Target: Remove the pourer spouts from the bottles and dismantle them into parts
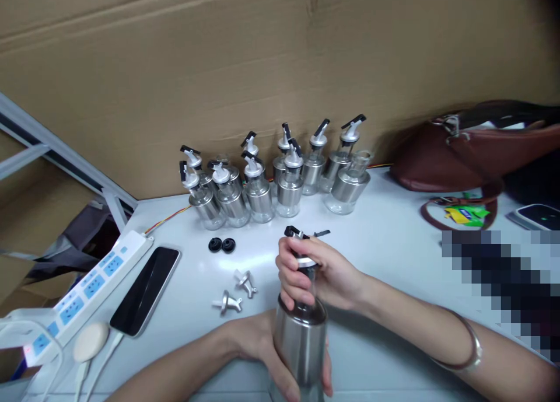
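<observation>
Close to the table's front edge stands a glass bottle with a steel sleeve (301, 338), its neck up and its base cut off by the lower border of the view. My left hand (266, 346) is wrapped round the sleeve low down. Up at the neck, my right hand (312, 271) grips the silver pour spout (306, 262), whose black flip lid (296, 233) shows above the fingers. Left of the bottle lie two loose silver spouts (246, 283), (227, 302) and, behind them, two black round stoppers (221, 245). A small black lever piece (322, 233) lies just behind my right hand.
Several similar bottles (258, 201) stand at the back against a cardboard wall (262, 69); the rightmost front bottle (350, 186) has no spout. On the left are a phone (146, 291) and power strip (90, 291). A brown bag (472, 151) sits at the right.
</observation>
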### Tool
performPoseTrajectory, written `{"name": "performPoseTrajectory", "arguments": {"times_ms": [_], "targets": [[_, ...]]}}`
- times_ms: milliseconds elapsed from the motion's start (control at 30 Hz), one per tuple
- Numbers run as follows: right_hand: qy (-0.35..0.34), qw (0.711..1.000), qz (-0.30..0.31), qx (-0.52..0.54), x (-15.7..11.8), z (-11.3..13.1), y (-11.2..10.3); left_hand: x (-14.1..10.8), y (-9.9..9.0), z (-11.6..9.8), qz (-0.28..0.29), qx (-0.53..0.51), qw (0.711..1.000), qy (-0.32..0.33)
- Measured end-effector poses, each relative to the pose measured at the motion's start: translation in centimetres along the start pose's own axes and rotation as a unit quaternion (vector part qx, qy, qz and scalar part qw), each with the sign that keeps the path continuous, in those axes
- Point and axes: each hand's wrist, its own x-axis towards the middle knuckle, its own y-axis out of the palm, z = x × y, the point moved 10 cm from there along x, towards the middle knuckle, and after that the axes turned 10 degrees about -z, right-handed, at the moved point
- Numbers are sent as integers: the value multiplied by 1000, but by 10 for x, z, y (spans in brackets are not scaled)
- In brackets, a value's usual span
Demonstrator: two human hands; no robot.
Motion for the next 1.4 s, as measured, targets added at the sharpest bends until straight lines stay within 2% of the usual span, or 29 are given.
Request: {"name": "performPoseTrajectory", "arguments": {"times_ms": [100,300,433,733,867,1067,1267,1400], "targets": [[6,1000,8,16,0,-1,0,1,-4,3,-26,-8,1000,2],[-78,996,-36,17,1,10,-3,2,-7,4,-46,-57,997,20],[-81,996,-27,28,0,10,-5,1,-7,3,-51,-99,994,19],[-152,974,-163,-50,-1,12,-38,1,-14,-4,-86,-193,976,51],[-152,968,-190,-63,1,10,-40,2,-13,-4,-88,-186,978,42],[-132,972,-186,-58,3,9,-38,0,-12,-2,-84,-187,979,20],[-168,965,-193,-57,0,14,-36,0,-13,0,-81,-188,979,15],[-171,960,-217,-50,-2,13,-42,0,-16,5,-100,-160,982,6]]}}
